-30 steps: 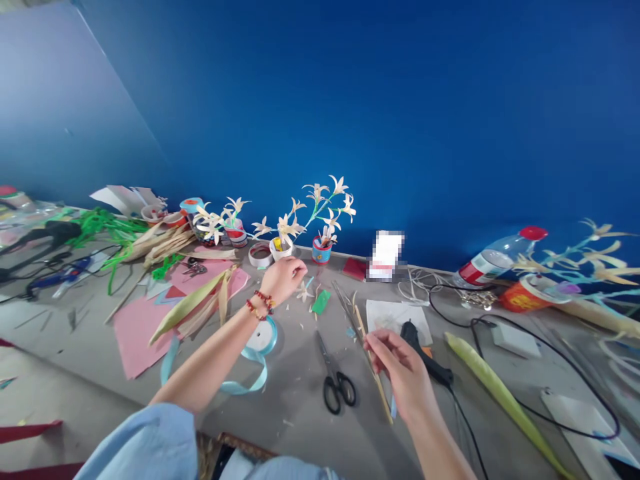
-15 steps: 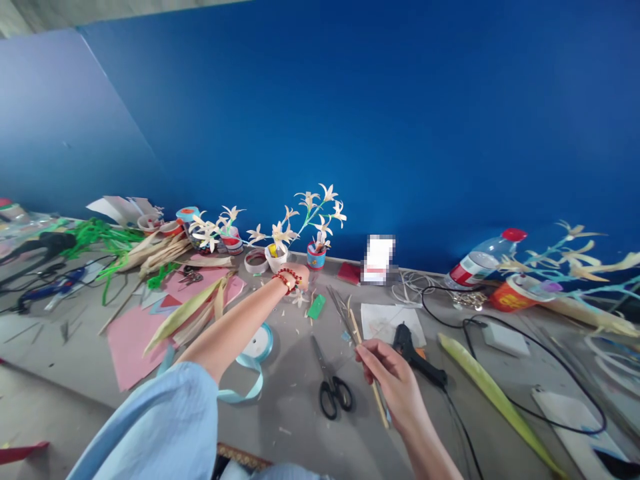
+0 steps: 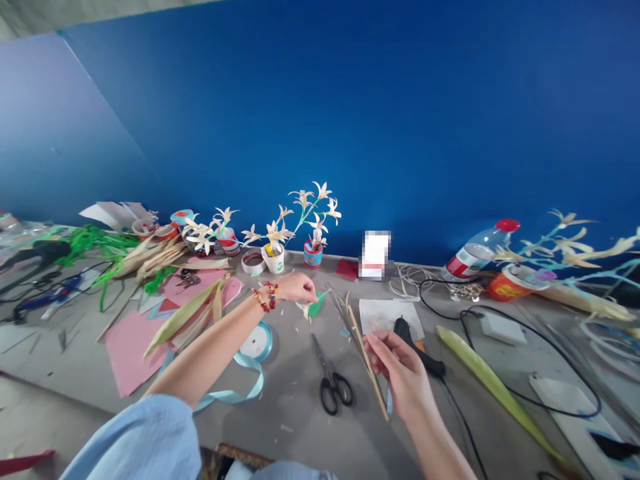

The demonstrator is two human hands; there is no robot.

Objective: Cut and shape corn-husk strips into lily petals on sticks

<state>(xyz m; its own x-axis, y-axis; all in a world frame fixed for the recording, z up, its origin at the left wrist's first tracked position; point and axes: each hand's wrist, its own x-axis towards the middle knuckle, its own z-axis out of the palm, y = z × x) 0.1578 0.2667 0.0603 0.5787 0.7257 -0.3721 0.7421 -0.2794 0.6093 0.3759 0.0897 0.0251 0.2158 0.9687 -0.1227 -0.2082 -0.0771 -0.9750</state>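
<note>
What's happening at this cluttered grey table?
Someone's left hand is at a small cream flower beside a flat green piece; its grip is unclear. The right hand is beside a thin tan stick; I can't tell whether it holds anything. Black-handled metal scissors lie between the hands, and a black glue gun lies beside the right.

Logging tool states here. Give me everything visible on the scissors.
The scissors have two black loop handles, plastic by their look, and slim grey, metal-looking blades that appear shut or nearly so. They lie on the grey table, tips pointing away from the person and slightly left, handles toward the person. The ribbon spool lies to their left, a thin tan stick to their right. Neither the left hand nor the right hand touches them.
</note>
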